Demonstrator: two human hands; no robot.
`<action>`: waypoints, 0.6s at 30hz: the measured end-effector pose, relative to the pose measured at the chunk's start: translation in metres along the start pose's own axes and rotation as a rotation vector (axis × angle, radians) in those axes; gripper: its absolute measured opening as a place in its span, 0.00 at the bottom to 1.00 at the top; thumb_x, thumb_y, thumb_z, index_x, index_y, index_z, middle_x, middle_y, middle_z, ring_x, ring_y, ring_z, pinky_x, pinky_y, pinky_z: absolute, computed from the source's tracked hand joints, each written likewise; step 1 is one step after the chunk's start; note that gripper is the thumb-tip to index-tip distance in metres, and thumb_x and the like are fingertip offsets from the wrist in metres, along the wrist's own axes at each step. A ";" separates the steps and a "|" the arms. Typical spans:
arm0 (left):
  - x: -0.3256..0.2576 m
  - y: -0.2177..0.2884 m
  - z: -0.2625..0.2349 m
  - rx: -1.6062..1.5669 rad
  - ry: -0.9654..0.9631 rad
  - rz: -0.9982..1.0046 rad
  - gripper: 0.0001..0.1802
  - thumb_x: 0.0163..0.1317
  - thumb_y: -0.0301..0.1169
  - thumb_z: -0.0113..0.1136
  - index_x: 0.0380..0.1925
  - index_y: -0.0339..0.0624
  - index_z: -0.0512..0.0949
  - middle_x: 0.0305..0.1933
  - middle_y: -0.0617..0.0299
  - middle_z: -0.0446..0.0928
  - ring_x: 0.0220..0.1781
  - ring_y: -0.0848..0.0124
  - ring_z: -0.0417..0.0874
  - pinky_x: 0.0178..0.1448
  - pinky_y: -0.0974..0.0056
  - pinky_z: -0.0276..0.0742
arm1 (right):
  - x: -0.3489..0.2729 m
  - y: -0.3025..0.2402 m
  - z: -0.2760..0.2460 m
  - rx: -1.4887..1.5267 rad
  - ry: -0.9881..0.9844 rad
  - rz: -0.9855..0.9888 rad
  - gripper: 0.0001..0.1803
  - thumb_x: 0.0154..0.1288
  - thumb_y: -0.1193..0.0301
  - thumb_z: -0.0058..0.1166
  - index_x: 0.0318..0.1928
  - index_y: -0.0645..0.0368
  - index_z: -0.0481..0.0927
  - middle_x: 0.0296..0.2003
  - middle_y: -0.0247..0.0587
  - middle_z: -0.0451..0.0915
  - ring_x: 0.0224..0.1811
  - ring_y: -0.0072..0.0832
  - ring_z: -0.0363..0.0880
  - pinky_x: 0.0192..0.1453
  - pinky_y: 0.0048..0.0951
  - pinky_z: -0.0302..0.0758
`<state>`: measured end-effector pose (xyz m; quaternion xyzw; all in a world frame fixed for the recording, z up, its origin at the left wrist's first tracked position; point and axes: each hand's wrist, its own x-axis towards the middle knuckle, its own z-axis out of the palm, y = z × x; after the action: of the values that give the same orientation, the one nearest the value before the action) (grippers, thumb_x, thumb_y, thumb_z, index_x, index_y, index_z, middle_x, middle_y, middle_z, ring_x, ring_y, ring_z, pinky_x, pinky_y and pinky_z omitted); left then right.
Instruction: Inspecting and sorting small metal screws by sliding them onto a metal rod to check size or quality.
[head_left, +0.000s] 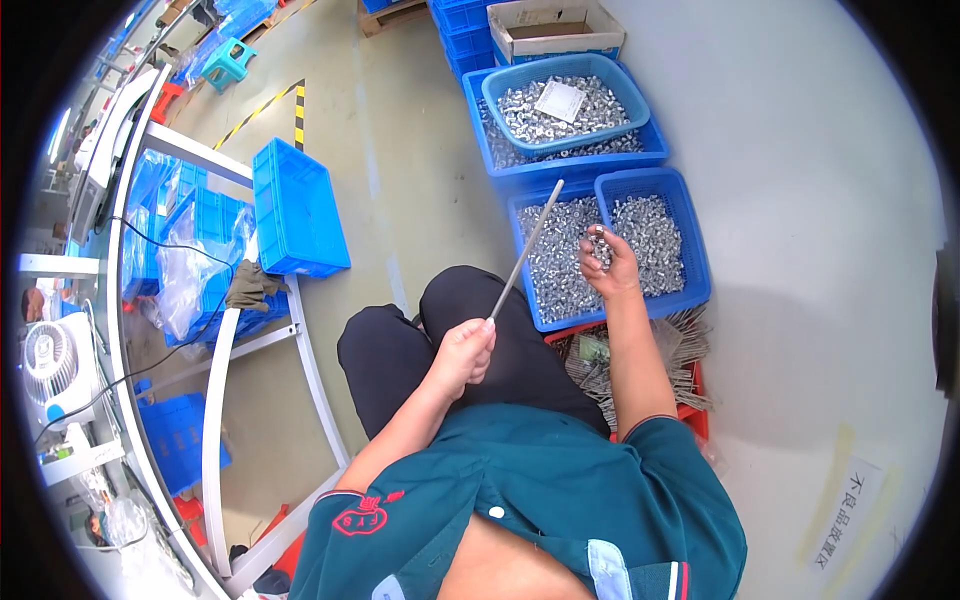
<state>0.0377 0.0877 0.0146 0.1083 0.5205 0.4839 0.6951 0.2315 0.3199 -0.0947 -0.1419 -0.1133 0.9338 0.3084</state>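
Observation:
My left hand [466, 354] is closed around the lower end of a thin grey metal rod [525, 252], which slants up and to the right in front of my knees. The rod's far end stands over the edge of a blue crate [697, 245] full of small silvery metal fittings [560, 270]. Above that crate my right hand [617, 268] is cupped, fingers curled around several of the small metal fittings [601, 248]. Their exact kind is too small to make out. Close by my right forearm, a red crate [697, 385] holds many thin metal rods [683, 345].
Beyond the near crate, a light blue basket [489, 92] of fittings with a white paper label [560, 101] rests on another blue crate [655, 150]. Behind stands an open cardboard box [556, 14]. At left are a white-framed bench [213, 420], a blue bin [300, 215] and a fan [50, 357].

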 end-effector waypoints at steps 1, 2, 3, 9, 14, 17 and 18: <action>0.000 0.000 -0.001 0.002 0.004 -0.002 0.18 0.67 0.43 0.45 0.20 0.46 0.63 0.11 0.75 0.52 0.09 0.84 0.47 0.13 0.75 0.40 | -0.002 -0.001 0.009 -0.008 -0.062 -0.031 0.14 0.60 0.65 0.48 0.43 0.59 0.75 0.30 0.45 0.73 0.20 0.24 0.68 0.14 0.16 0.59; -0.001 0.000 -0.001 0.003 0.001 0.002 0.18 0.67 0.43 0.45 0.20 0.46 0.63 0.11 0.75 0.52 0.09 0.84 0.47 0.13 0.75 0.40 | -0.005 -0.002 0.020 0.000 -0.053 -0.034 0.14 0.60 0.65 0.48 0.44 0.59 0.75 0.31 0.46 0.73 0.20 0.24 0.68 0.14 0.16 0.59; -0.001 -0.001 -0.002 0.001 -0.001 0.004 0.18 0.67 0.43 0.45 0.20 0.46 0.63 0.11 0.75 0.52 0.09 0.84 0.47 0.13 0.75 0.40 | -0.006 -0.002 0.028 0.009 -0.045 -0.036 0.15 0.60 0.65 0.48 0.45 0.59 0.74 0.32 0.46 0.74 0.21 0.25 0.68 0.15 0.15 0.59; 0.000 -0.001 0.002 0.018 -0.027 0.014 0.19 0.66 0.44 0.45 0.20 0.46 0.63 0.11 0.76 0.52 0.09 0.85 0.47 0.12 0.75 0.40 | 0.015 0.007 -0.005 -0.041 0.312 0.030 0.18 0.66 0.56 0.41 0.41 0.58 0.72 0.28 0.41 0.72 0.18 0.23 0.64 0.14 0.16 0.55; 0.000 -0.003 -0.003 0.014 -0.016 0.018 0.18 0.66 0.44 0.46 0.21 0.46 0.63 0.11 0.76 0.52 0.09 0.85 0.47 0.12 0.75 0.41 | 0.016 0.008 0.008 -0.074 0.350 0.046 0.10 0.61 0.69 0.48 0.41 0.59 0.72 0.29 0.38 0.71 0.19 0.21 0.63 0.16 0.16 0.56; 0.000 -0.002 -0.003 0.008 -0.023 0.019 0.18 0.66 0.43 0.46 0.20 0.46 0.63 0.11 0.76 0.52 0.09 0.85 0.47 0.12 0.75 0.41 | 0.011 0.005 0.020 -0.071 0.314 0.034 0.10 0.60 0.70 0.49 0.41 0.59 0.72 0.29 0.36 0.71 0.19 0.20 0.63 0.16 0.16 0.56; 0.001 -0.001 -0.002 0.009 -0.029 0.021 0.18 0.66 0.43 0.46 0.20 0.46 0.63 0.11 0.76 0.52 0.09 0.85 0.47 0.12 0.75 0.41 | 0.010 0.004 0.016 -0.052 0.294 0.058 0.10 0.60 0.70 0.50 0.42 0.59 0.72 0.29 0.36 0.71 0.19 0.19 0.62 0.16 0.16 0.55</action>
<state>0.0367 0.0867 0.0123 0.1240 0.5115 0.4871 0.6970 0.2164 0.3213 -0.0832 -0.2884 -0.0870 0.9081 0.2909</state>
